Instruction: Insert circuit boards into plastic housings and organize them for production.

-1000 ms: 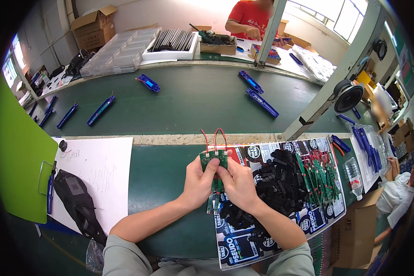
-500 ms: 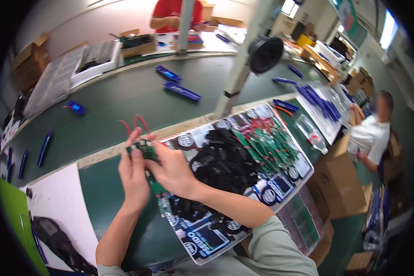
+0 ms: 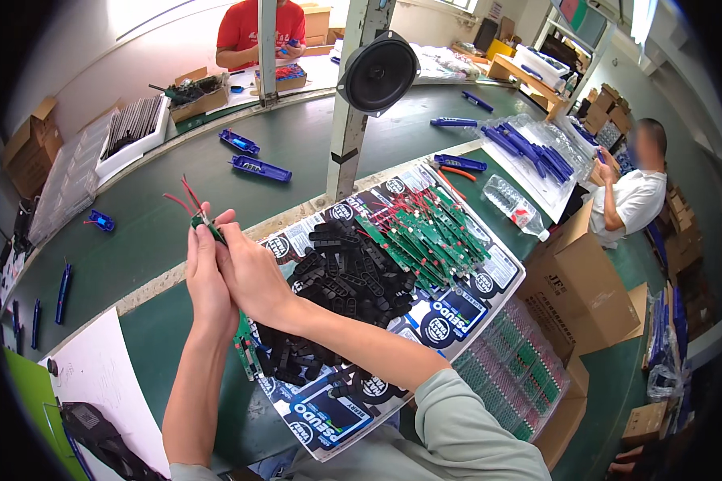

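My left hand (image 3: 207, 280) and my right hand (image 3: 250, 268) are pressed together above the near bench edge. Their fingers close around a narrow green circuit board (image 3: 208, 230), and most of it is hidden. Two red wires (image 3: 188, 198) stick up from its top end. Below my hands, more green board strips (image 3: 247, 349) show; whether they join the held one I cannot tell. Right of my hands lies a heap of small black plastic parts (image 3: 341, 276), and beyond it a pile of green boards with red wires (image 3: 433, 236). Both rest on a printed cardboard sheet (image 3: 457, 353).
A pole with a round black speaker (image 3: 379, 74) rises ahead. Blue casings (image 3: 261, 168) lie on the green belt. To the right are a plastic bottle (image 3: 513, 207), orange-handled pliers (image 3: 457, 172) and an open carton (image 3: 586, 280). Two people (image 3: 638, 184) (image 3: 261, 36) work nearby.
The view has shifted, moving the scene left in the picture. My hands have drawn closer together, covering more of the circuit board, and its wires now point more to the upper left.
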